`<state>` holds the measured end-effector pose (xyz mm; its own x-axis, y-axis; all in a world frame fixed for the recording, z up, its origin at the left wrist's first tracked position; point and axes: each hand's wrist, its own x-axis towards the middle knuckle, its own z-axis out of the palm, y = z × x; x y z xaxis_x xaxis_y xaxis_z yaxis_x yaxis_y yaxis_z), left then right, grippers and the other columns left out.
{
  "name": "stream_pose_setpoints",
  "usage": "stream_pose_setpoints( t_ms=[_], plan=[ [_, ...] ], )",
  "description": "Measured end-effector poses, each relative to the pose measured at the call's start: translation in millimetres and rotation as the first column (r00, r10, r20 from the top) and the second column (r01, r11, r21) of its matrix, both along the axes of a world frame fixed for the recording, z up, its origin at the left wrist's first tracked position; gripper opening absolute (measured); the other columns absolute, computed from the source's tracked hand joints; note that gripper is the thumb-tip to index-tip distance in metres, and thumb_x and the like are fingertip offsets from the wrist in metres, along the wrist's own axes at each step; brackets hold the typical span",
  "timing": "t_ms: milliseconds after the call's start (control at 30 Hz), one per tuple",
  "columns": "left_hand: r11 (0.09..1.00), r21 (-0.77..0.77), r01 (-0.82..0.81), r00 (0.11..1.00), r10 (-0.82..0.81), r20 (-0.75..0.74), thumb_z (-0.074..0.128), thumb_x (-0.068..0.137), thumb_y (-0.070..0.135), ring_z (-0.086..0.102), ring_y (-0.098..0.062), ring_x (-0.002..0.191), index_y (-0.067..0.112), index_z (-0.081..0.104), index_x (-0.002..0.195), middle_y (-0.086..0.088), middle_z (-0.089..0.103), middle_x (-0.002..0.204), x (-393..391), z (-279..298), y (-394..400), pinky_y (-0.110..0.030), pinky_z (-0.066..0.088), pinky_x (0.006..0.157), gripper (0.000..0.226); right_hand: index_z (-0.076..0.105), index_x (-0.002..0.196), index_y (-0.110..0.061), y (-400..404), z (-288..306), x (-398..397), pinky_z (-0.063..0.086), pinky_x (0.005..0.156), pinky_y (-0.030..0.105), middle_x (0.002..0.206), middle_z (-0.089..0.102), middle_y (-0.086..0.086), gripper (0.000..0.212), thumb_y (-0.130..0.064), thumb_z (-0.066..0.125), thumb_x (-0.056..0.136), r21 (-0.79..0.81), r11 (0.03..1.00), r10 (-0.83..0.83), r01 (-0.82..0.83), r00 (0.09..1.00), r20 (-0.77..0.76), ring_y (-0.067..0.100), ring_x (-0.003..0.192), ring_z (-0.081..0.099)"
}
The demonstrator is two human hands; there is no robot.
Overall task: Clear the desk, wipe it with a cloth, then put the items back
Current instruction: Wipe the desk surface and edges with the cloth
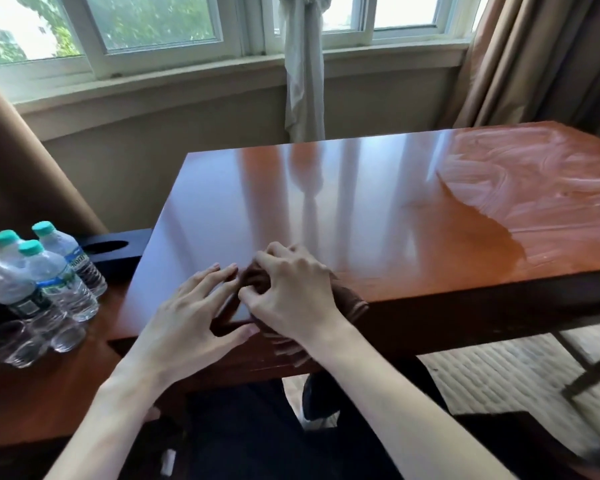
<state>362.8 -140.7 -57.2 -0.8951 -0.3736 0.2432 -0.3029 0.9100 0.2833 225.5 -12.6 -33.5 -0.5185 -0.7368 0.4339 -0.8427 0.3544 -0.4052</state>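
A glossy reddish-brown desk [361, 209] fills the middle of the view, with wet wipe streaks on its right part. A dark brown cloth [352, 301] lies bunched at the desk's near edge, partly hanging over it. My right hand [291, 292] grips the cloth with curled fingers. My left hand [191, 313] is just left of it, fingers stretched out flat towards the cloth and touching its edge.
On a lower side table [42, 386] at the left stand several water bottles [42, 271], some clear glasses [25, 341] and a black tissue box [118, 249]. Curtains hang left and right, a window behind. My legs and carpet show under the desk.
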Motion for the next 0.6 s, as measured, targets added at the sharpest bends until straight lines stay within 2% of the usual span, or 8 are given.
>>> stream_pose_setpoints(
  t_ms=[67,133,233,300,367,433,533,600],
  plan=[
    [0.999,0.026,0.02,1.0,-0.02,0.02,0.046,0.079,0.085,0.013,0.007,0.148,0.045,0.039,0.149,0.03,0.028,0.157,1,4,-1,-0.038,0.034,0.118,0.081,0.069,0.089,-0.029,27,2,-28,0.051,0.072,0.035,0.092,0.064,-0.01,0.025,-0.05,0.062,0.077,-0.029,0.999,-0.044,0.044,0.999,-0.003,0.023,0.094,0.059],
    [0.998,0.063,0.012,1.0,-0.012,0.005,0.043,0.079,0.087,0.016,0.008,0.147,0.043,0.043,0.146,0.029,0.031,0.154,-3,8,2,-0.036,0.034,0.117,0.08,0.068,0.088,-0.029,66,2,-76,0.05,0.074,0.036,0.092,0.065,-0.009,0.022,-0.048,0.065,0.077,-0.031,0.968,-0.249,0.249,0.968,0.008,0.026,0.096,0.061],
    [0.992,0.114,0.061,0.996,-0.053,-0.065,0.035,0.083,0.084,0.027,0.007,0.142,0.038,0.049,0.142,0.026,0.038,0.149,-41,16,30,-0.029,0.034,0.115,0.076,0.071,0.087,-0.028,115,5,-132,0.051,0.077,0.04,0.097,0.069,-0.002,0.016,-0.043,0.068,0.08,-0.13,0.833,-0.531,0.538,0.843,0.083,0.036,0.098,0.06],
    [0.983,0.113,0.147,0.986,-0.136,-0.097,0.033,0.087,0.079,0.025,0.004,0.143,0.038,0.047,0.143,0.024,0.038,0.151,-89,18,61,-0.03,0.033,0.116,0.071,0.071,0.086,-0.026,115,2,-121,0.052,0.074,0.038,0.095,0.068,-0.004,0.016,-0.041,0.068,0.08,-0.156,0.82,-0.549,0.55,0.834,0.053,0.031,0.097,0.059],
    [0.971,0.11,0.211,0.975,-0.201,-0.095,0.032,0.09,0.071,0.023,0.0,0.145,0.038,0.046,0.144,0.018,0.038,0.153,-135,17,92,-0.031,0.032,0.117,0.065,0.072,0.088,-0.03,119,-9,-101,0.052,0.073,0.035,0.096,0.068,-0.011,0.017,-0.042,0.067,0.078,-0.139,0.886,-0.442,0.442,0.896,0.03,0.022,0.097,0.059],
    [0.969,0.102,0.224,0.974,-0.218,-0.067,0.033,0.091,0.064,0.023,-0.006,0.147,0.036,0.045,0.145,0.012,0.038,0.154,-164,13,111,-0.031,0.03,0.118,0.061,0.072,0.09,-0.03,139,-6,-129,0.053,0.076,0.035,0.099,0.069,-0.011,0.018,-0.043,0.067,0.078,-0.131,0.885,-0.45,0.448,0.893,0.013,0.023,0.099,0.061],
    [0.977,0.046,0.209,0.978,-0.209,-0.021,0.034,0.094,0.057,0.022,-0.01,0.147,0.034,0.042,0.147,0.01,0.036,0.155,-174,6,119,-0.034,0.028,0.119,0.059,0.072,0.089,-0.023,173,15,-212,0.049,0.078,0.04,0.103,0.068,0.004,0.019,-0.04,0.067,0.081,-0.023,0.696,-0.713,0.718,0.695,0.091,0.039,0.1,0.06],
    [0.976,0.07,0.209,0.978,-0.207,-0.028,0.034,0.096,0.052,0.026,-0.009,0.144,0.035,0.044,0.146,0.012,0.039,0.152,-177,10,118,-0.032,0.032,0.116,0.054,0.072,0.089,-0.019,168,15,-226,0.049,0.08,0.043,0.102,0.068,0.009,0.02,-0.036,0.065,0.082,0.02,0.631,-0.775,0.775,0.632,-0.004,0.041,0.1,0.058]
  ],
)
